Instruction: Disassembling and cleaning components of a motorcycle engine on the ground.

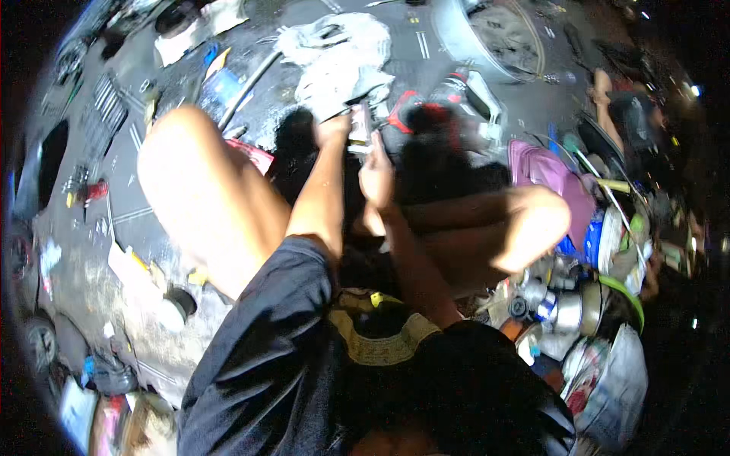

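Note:
Both my hands meet in front of me, between my bent knees, at a small pale rectangular part [360, 128] with a dark patch. Motion blur hides its exact kind. My left hand [332, 131] is closed on its left side. From below and to the right, my right hand [376, 173] has its fingers closed at its lower edge. Just beyond the hands lies crumpled whitish cloth or plastic [342, 53]. To the right of them is a red and black object [407, 110], blurred and partly in shadow.
A large pale round tub [452, 38] stands at the far right. Near my right knee are a purple bag [555, 186], a metal pot [579, 310] and a clear plastic bag [620, 387]. On the left lie a white spool [176, 310] and a long rod [247, 90]. Another person's limb [601, 95] shows far right.

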